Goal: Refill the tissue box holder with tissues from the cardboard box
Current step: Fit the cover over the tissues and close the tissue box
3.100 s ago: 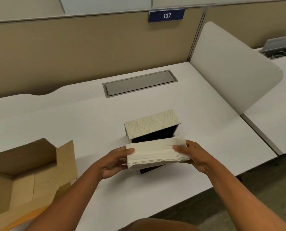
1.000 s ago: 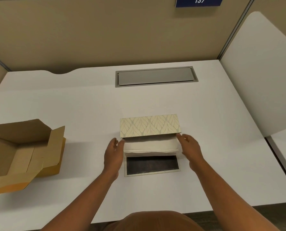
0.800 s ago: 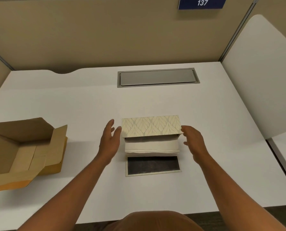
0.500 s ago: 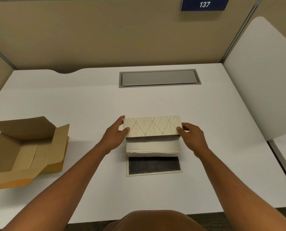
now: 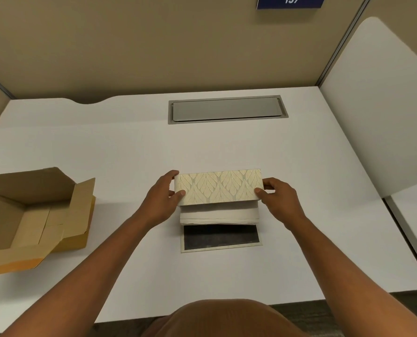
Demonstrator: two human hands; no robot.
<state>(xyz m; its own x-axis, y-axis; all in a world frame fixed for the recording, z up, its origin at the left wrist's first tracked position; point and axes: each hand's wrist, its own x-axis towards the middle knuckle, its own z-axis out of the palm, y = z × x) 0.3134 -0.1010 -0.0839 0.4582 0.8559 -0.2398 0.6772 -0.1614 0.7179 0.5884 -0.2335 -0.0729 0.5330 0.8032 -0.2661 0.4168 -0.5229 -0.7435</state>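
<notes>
The cream, leaf-patterned tissue box holder (image 5: 218,187) lies on its side in the middle of the white desk (image 5: 129,154). A stack of white tissues (image 5: 219,214) fills its opening and sticks out toward me. Its dark-lined flap (image 5: 221,237) lies flat on the desk in front of the stack. My left hand (image 5: 162,199) grips the holder's left end and my right hand (image 5: 277,198) grips its right end. The open cardboard box (image 5: 29,215) sits at the left edge, with nothing visible inside it.
A grey cable hatch (image 5: 227,109) is set into the desk behind the holder. Beige partition walls close the back and left. A white divider panel (image 5: 378,105) stands along the right side. The desk's front edge is close to my body.
Both hands pushed the tissue stack into the holder, let go and opened briefly, then closed on the holder's two ends. The holder has barely moved.
</notes>
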